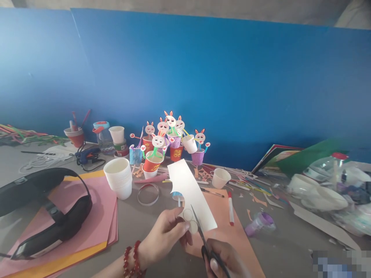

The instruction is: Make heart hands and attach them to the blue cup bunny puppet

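Note:
My left hand point(171, 227), with red bead bracelets at the wrist, pinches the lower left part of a white sheet of card point(189, 185). Two circles are drawn on the card beside my thumb, and its left edge has curved cut-outs. In my right hand point(223, 256) is a pair of black-handled scissors point(206, 247), the fingers wrapped round the handles. The blades point up and away, crossing the card just right of the circles. Beneath the card lies an orange paper sheet point(232, 239) on the grey table.
Rabbit-faced paper cup figures point(158, 148) stand at the back against a blue panel point(232, 85). To the left are stacked white cups point(118, 175), a tape roll point(148, 194) and a black headset point(55, 212) on coloured paper. A red marker point(230, 208) and plastic bags point(321, 193) lie right.

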`<state>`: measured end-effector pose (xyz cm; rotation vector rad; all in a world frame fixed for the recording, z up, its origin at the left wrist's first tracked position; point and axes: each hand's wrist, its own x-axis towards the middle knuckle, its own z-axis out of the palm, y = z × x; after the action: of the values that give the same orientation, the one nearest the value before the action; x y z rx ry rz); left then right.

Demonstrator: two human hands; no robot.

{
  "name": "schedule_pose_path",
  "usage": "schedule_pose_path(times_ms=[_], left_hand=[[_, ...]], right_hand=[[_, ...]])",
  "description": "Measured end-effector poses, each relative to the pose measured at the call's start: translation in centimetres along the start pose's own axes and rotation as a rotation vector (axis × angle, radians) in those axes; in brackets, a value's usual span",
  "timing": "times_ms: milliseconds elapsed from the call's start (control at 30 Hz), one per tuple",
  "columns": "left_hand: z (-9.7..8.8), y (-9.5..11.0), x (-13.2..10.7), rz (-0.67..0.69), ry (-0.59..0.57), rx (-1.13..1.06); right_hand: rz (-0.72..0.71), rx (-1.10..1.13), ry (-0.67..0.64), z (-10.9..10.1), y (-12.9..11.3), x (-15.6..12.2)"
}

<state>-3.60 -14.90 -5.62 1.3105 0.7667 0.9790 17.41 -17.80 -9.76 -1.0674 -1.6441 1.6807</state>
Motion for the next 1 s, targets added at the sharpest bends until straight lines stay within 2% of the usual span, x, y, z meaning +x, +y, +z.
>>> schedule_pose_path(times_ms=[400,1000], left_hand=[[-0.27,0.15,0.02,0.005,-0.028,0.044],[-0.42,0.25,0.18,-0.048,-0.034,-0.025]], right_hand=[[0.032,0.051,0.022,0.14,-0.32,-0.06],[0.020,-0.046,-0.008,-0.40,-0.41,-0.37]])
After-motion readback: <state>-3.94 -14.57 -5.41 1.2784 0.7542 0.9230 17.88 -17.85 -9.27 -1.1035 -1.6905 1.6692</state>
